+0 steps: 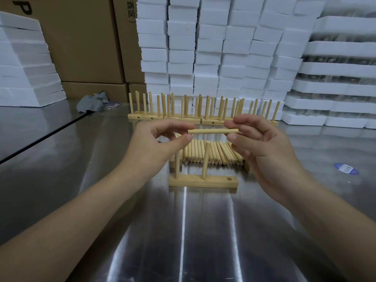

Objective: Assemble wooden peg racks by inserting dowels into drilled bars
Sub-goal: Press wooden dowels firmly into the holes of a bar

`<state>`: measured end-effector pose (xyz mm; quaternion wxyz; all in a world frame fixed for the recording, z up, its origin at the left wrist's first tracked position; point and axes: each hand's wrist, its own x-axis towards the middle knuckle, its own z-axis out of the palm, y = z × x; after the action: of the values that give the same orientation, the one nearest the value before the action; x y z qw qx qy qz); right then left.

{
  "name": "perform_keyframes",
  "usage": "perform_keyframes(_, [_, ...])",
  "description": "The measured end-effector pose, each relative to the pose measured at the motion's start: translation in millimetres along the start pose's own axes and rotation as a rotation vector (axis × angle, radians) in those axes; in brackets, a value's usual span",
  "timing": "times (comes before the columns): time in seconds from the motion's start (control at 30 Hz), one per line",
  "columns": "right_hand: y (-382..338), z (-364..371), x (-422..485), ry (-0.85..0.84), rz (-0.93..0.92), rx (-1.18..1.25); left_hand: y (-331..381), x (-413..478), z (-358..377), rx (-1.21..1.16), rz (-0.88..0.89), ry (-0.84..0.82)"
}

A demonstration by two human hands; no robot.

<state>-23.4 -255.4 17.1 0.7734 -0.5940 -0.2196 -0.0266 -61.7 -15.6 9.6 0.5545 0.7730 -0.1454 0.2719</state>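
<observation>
A loose wooden dowel (211, 131) is held level in the air between both hands. My left hand (156, 145) pinches its left end with thumb and fingers, and my right hand (262, 143) pinches its right end. Below them a drilled wooden bar (215, 182) lies on the steel table. Two dowels (205, 161) stand upright in its left and middle holes. One hole (229, 179) near the bar's right end is open. A pile of loose dowels (215, 153) lies flat just behind the bar.
Several finished peg racks (203, 110) stand in a row at the back of the table (81, 159). Stacks of white foam blocks (223, 47) and cardboard boxes (81, 37) rise behind. A grey rag (93, 102) lies back left; a blue sticker (346, 168) lies right.
</observation>
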Motion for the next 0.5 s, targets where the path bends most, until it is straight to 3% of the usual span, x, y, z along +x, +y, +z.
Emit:
perform_keyframes(0.3, [-26.2,-24.4,11.3,0.113,-0.009,0.299,-0.7,-1.5,1.2,0.035,0.01,-0.092])
perform_keyframes(0.37, [-28.6,-30.0,10.4,0.155,-0.038,0.194,-2.1,-4.4,4.0,0.104,0.049,-0.112])
perform_keyframes(0.5, [-22.9,-32.4,7.9,0.176,-0.119,-0.281,-5.8,-10.4,8.5,0.26,0.154,-0.151])
